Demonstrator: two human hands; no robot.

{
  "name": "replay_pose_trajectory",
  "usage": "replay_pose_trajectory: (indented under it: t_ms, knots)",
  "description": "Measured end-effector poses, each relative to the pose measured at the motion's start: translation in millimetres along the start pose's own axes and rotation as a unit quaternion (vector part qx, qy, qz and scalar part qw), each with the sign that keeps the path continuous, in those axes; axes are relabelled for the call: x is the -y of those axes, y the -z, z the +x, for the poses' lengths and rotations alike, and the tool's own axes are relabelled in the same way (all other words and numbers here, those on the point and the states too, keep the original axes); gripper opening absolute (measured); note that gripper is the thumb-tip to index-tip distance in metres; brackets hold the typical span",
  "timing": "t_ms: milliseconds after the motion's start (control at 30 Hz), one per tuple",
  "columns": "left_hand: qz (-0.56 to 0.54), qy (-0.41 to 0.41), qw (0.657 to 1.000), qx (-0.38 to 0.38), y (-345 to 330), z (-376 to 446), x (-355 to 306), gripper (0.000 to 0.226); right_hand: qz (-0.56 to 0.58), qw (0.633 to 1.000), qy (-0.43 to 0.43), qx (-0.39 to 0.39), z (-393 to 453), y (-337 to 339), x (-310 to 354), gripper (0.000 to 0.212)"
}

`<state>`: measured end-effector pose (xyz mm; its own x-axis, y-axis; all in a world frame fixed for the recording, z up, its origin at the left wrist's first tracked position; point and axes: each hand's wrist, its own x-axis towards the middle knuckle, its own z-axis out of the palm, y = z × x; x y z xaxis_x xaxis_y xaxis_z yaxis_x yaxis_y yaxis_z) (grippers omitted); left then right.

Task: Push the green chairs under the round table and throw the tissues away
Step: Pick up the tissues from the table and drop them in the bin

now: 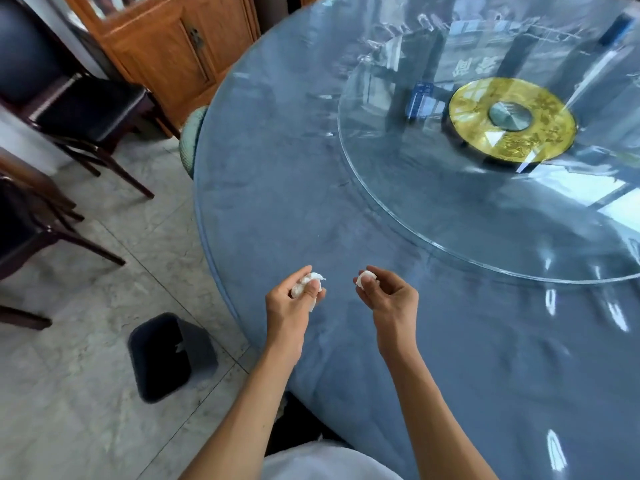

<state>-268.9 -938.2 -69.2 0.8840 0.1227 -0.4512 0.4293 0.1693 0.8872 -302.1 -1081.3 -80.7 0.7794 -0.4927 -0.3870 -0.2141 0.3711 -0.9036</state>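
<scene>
With a green chair (pixel 192 140) already tucked in, both hands, left (pixel 292 303) and right (pixel 388 299), each pinch crumpled tissues (pixel 306 284) over the counter (pixel 415 341); next likely: carrying them left to the bin (pixel 166 358).

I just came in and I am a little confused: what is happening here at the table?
A person stands at the round table, holding a crumpled tissue in the left hand and another small tissue in the right hand. A dark bin waits on the floor to their left. One green chair is tucked at the table's edge.
</scene>
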Motion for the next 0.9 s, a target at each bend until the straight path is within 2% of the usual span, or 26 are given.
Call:
replay_pose_trajectory:
  t_ms: [400,900]
  knots:
    - [-0.087,-0.023,0.987,-0.130,103.4,-7.0,-8.5,0.028,-0.082,0.986,-0.009,0.147,-37.0,-90.2,-27.4,0.006]
    - [-0.160,-0.053,0.954,-0.248,361.2,-54.1,-14.5,0.020,-0.172,0.941,0.020,0.290,-209.9,-263.8,-113.3,0.008]
